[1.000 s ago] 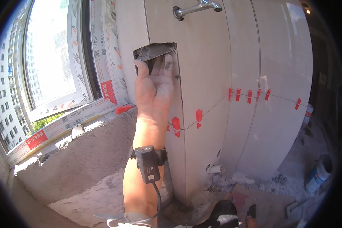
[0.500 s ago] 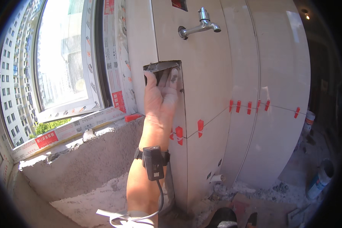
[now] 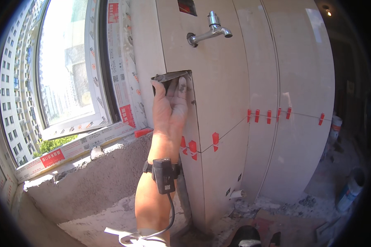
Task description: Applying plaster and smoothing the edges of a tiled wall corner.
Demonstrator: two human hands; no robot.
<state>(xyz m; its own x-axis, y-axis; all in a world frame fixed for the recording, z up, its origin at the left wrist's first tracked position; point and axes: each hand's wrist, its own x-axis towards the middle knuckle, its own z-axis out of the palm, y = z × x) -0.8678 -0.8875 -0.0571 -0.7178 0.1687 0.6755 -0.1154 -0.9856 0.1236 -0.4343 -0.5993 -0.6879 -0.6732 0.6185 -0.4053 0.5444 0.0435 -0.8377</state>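
Note:
My left hand [image 3: 169, 105] is raised, palm toward me, at a rectangular cutout [image 3: 189, 88] in the tiled wall corner. Its thumb lies at the cutout's left edge, and the fingers bend into its right side. A grey flat piece [image 3: 169, 76] sits slantwise along the top, between thumb and fingertips; the hand appears to grip it. One finger has a grey smear. How far the piece reaches inside is hidden. A small black box [image 3: 164, 175] with a cable is strapped to my wrist. My right hand is out of view.
Above right, a chrome tap [image 3: 212, 33] juts from the wall. Red tile clips [image 3: 215, 141] line a joint. An open window [image 3: 66, 70] and rough concrete ledge [image 3: 90, 173] lie left. Rubble [image 3: 251, 210] covers the floor; a bucket [image 3: 350, 191] stands right.
The view has shifted slightly, so the wall and tap sit a little further left and lower. My left hand keeps nearly the same pose at the cutout.

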